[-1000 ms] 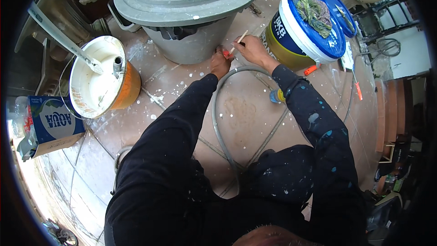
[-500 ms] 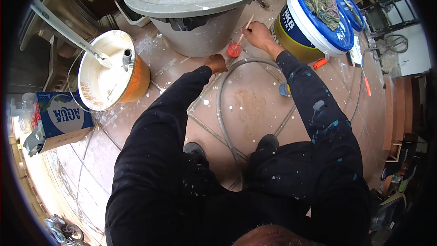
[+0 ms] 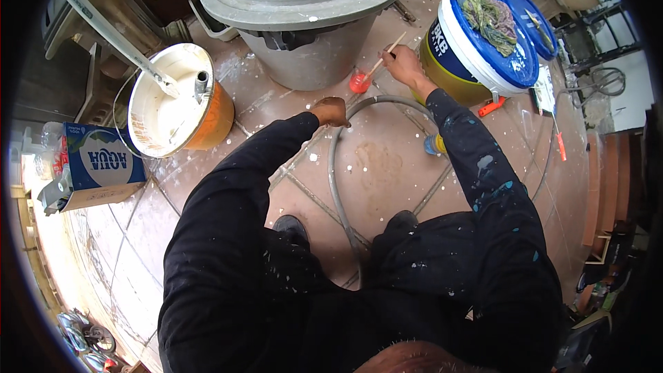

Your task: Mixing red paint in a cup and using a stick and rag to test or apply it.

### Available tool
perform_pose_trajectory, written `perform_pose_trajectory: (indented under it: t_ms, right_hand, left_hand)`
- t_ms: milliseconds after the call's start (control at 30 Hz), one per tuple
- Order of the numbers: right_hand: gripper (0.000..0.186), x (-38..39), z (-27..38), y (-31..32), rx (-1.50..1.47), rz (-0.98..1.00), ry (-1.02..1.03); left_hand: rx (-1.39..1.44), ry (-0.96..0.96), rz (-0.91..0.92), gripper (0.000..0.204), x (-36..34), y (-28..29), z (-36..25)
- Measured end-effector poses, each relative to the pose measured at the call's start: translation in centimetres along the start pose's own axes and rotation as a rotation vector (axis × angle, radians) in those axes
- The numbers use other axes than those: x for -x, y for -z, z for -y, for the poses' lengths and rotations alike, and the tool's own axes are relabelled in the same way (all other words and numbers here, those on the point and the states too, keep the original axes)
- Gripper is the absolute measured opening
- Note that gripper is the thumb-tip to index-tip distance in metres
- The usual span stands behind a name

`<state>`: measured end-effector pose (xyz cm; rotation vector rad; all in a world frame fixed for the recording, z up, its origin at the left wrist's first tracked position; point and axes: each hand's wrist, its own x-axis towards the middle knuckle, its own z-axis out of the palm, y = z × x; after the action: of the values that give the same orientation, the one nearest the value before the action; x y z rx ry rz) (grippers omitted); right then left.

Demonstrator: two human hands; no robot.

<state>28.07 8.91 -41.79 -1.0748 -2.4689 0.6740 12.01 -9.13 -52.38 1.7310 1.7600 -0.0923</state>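
Well left of the left hand [image 3: 331, 112], a round orange bucket [image 3: 219, 115] holds whitish paint [image 3: 159, 117]. That hand is curled; whether it grips anything, I cannot tell. Between the hands, a small bright-red, plastic-looking cup [image 3: 358, 83] sits on the tiled floor [image 3: 362, 131]. A thin, pale wooden stick [image 3: 376, 68] slants from it to the right hand [image 3: 402, 65], which pinches it. Work there looks under way; what is left does not show.
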Motion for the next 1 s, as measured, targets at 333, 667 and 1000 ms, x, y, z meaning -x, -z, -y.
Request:
perform_pose_trajectory:
  t_ms: [333,667,1000]
  right_hand:
    - [0.033,0.9,2.4,4.8,-0.194,0.025,-0.149]
    - [0.018,7.7,5.0,5.9,0.051,0.113,0.469]
    - [0.021,4.2,9.5,13.5,0.463,0.209,0.387]
  left_hand:
    - [0.904,0.052,0.099,0.034,1.7,1.5,-3.4]
    - [1.868,0.032,-0.049,0.049,1.5,5.0,-8.1]
    - [1.782,0.232,0.016,0.025,0.6,6.4,-7.8]
